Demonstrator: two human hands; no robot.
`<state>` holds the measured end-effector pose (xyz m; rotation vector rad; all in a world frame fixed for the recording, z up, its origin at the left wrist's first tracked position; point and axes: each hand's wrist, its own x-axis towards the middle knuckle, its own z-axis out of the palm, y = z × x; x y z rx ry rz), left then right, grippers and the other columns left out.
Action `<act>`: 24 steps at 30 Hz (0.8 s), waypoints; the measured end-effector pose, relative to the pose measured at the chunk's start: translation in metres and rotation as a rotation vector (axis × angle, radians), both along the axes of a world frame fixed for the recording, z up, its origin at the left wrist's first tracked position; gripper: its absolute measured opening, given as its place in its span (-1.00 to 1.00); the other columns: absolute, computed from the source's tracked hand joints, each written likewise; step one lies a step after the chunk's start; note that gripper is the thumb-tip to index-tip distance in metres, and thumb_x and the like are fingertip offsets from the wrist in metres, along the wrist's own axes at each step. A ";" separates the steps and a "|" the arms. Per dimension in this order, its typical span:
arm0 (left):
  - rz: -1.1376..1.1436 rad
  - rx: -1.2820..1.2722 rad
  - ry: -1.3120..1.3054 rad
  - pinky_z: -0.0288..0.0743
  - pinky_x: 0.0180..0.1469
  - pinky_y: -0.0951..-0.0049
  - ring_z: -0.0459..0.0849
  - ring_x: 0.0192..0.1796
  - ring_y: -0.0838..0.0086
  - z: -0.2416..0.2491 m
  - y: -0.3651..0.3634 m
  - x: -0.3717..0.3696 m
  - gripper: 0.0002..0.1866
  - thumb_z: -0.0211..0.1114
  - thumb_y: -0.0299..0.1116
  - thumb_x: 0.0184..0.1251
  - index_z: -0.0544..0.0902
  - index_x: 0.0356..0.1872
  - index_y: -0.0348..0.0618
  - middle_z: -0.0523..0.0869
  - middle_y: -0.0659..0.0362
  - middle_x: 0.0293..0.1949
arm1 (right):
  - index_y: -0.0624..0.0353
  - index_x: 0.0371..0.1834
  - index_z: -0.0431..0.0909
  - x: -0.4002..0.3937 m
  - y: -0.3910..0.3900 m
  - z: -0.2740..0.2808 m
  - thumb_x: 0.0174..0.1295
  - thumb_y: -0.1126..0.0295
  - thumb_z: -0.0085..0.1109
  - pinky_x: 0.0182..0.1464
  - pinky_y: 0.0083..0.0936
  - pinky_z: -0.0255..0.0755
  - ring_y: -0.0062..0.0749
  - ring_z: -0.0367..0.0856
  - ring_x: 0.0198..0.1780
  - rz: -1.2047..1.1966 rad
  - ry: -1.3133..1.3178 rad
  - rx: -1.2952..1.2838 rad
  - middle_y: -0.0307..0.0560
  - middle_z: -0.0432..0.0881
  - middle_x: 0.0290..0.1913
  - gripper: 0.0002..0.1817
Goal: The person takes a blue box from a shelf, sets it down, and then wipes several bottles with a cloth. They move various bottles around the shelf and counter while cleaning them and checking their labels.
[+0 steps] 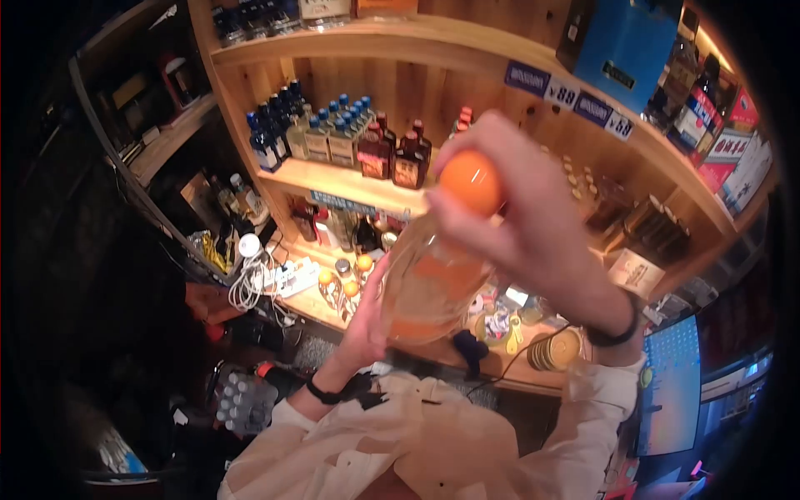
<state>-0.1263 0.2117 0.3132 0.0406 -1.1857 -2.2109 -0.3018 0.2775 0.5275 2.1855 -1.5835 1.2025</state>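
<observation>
A large clear bottle (435, 287) is tilted in front of my chest, its wide body showing the counter through it. Pressed along its left side is my left hand (367, 321), with fingers partly hidden behind the glass. My right hand (521, 204), somewhat blurred, is raised at the upper end and closed around a glossy orange ball-shaped cap (471, 183). The cap sits right at the bottle's neck, which my fingers partly cover.
Wooden shelves (367, 42) hold many bottles (340, 137) and price tags (562, 93). Below, the counter (533, 377) carries small orange-topped items (351, 289), a dark cloth (472, 352) and a bamboo-like cylinder (562, 348). White cables (250, 279) hang left; a monitor (669, 387) stands right.
</observation>
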 end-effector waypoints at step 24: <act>-0.094 0.132 -0.205 0.39 0.39 0.26 0.46 0.35 0.37 -0.132 0.091 -0.020 0.07 0.69 -0.23 -0.11 0.20 0.44 -0.22 0.46 0.12 0.32 | 0.25 0.33 0.36 -0.080 0.173 -0.568 0.20 0.30 0.30 0.18 -0.10 0.33 0.12 0.38 0.18 -0.548 -0.089 0.536 0.23 0.42 0.14 -0.37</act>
